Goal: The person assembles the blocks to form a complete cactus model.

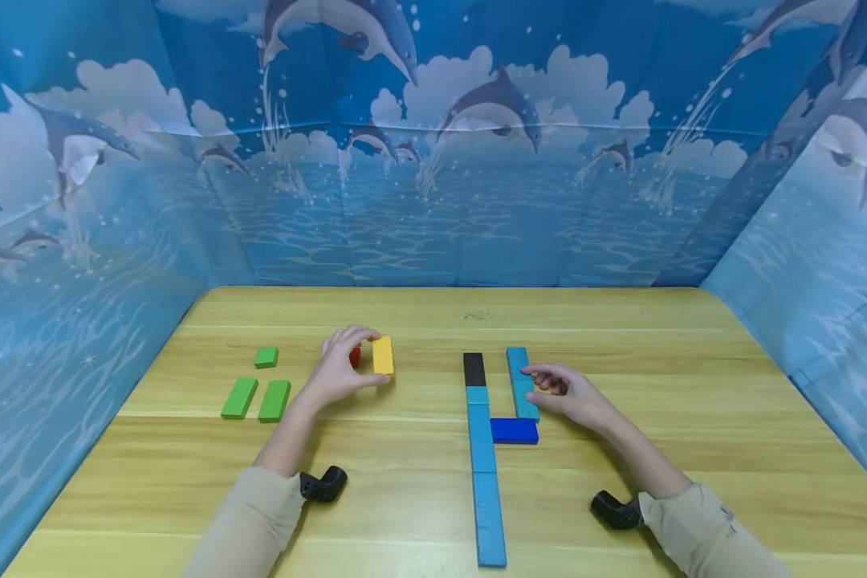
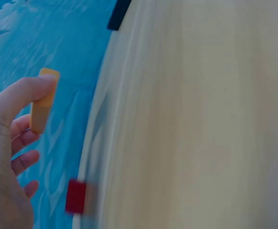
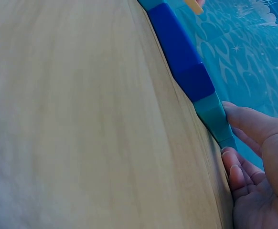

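Observation:
My left hand pinches a yellow block upright between thumb and fingers. In the left wrist view the thumb lies along this yellow block. A red block shows partly behind the hand. My right hand is beside two light blue blocks set end to end, an upper light blue block and a lower light blue block. Its thumb and fingertips touch their right side, with relaxed fingers. A dark blue block meets their lower end in the head view.
A column of light blue blocks, topped by a black block, runs toward the near edge, touching the dark blue block's left end. Several green blocks lie at the left. A dolphin-patterned curtain surrounds the wooden table.

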`<action>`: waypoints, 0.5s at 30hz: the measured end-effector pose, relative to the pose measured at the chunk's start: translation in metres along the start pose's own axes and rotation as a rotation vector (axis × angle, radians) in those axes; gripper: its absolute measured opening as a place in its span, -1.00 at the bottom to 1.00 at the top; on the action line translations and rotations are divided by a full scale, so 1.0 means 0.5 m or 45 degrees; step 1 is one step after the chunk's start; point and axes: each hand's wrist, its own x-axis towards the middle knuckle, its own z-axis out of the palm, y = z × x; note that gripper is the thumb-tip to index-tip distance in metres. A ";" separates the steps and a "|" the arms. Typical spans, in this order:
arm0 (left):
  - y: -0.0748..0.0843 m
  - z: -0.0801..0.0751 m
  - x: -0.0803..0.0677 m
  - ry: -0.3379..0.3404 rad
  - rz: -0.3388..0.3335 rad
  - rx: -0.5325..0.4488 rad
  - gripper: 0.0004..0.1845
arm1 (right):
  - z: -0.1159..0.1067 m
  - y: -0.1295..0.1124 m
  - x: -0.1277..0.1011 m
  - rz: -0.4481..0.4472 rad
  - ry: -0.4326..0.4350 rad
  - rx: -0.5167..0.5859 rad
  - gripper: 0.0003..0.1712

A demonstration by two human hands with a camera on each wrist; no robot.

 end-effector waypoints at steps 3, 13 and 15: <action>0.013 0.029 0.033 0.013 -0.009 -0.016 -0.34 | 0.000 0.005 0.000 -0.012 -0.002 0.006 -0.50; 0.041 0.113 0.121 -0.009 -0.081 -0.022 -0.34 | -0.001 0.003 0.000 -0.006 -0.002 0.002 -0.50; 0.041 0.126 0.133 -0.016 -0.089 -0.019 -0.33 | -0.001 0.003 -0.001 -0.008 -0.003 0.002 -0.50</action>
